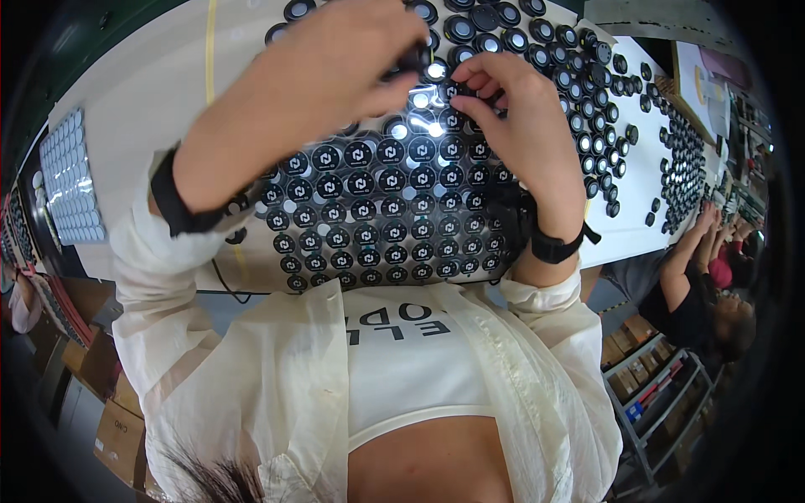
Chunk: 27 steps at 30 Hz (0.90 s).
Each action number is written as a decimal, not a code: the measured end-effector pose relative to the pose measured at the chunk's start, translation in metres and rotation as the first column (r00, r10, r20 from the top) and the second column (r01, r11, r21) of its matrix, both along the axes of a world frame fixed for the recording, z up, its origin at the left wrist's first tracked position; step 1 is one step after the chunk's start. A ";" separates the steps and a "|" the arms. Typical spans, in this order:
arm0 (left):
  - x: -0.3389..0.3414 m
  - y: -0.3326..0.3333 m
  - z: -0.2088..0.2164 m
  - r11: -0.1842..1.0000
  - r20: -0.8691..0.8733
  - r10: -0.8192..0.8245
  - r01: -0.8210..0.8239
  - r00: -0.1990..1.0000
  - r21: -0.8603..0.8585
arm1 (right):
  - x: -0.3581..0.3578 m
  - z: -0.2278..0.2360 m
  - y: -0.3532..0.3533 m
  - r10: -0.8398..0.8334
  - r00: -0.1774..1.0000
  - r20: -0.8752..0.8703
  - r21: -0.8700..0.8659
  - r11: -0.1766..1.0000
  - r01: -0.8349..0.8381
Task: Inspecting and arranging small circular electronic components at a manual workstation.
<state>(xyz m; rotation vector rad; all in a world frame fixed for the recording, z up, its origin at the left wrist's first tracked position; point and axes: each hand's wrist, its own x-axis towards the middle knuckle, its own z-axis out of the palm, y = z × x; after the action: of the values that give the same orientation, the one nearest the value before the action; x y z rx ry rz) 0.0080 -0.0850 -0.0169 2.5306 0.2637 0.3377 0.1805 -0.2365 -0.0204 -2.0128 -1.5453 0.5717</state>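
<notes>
My left hand (356, 63) reaches across the far part of the table, its fingers closed round a small black round part (414, 59), partly hidden by the fingers. My right hand (524, 105) is just to the right, with thumb and index finger curled and their tips apart at a black printed disc (452, 92). Below both hands lie rows of black discs with white printing (391, 180), in or under glossy clear plastic that reflects the lamps. Pale round spots show between some discs. My left forearm hides part of the left rows.
Many loose black round parts with pale centres (587, 109) spread over the far and right side of the white table (629, 222). At the left lies a sheet of pale round pieces (71, 180). Co-workers (692, 277) sit at the right; cardboard boxes (119, 440) stand at lower left.
</notes>
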 end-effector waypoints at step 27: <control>-0.036 -0.024 0.014 0.745 0.088 0.088 -0.006 0.992 -0.667 | -0.011 0.045 -0.032 -0.140 0.695 -0.706 0.104 0.950 0.296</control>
<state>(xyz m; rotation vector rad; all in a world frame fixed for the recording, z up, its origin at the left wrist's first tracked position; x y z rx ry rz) -0.0279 -0.1089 -0.0030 1.7846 0.3344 0.3323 0.1697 -0.2685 0.0250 -1.5159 -0.8428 0.8936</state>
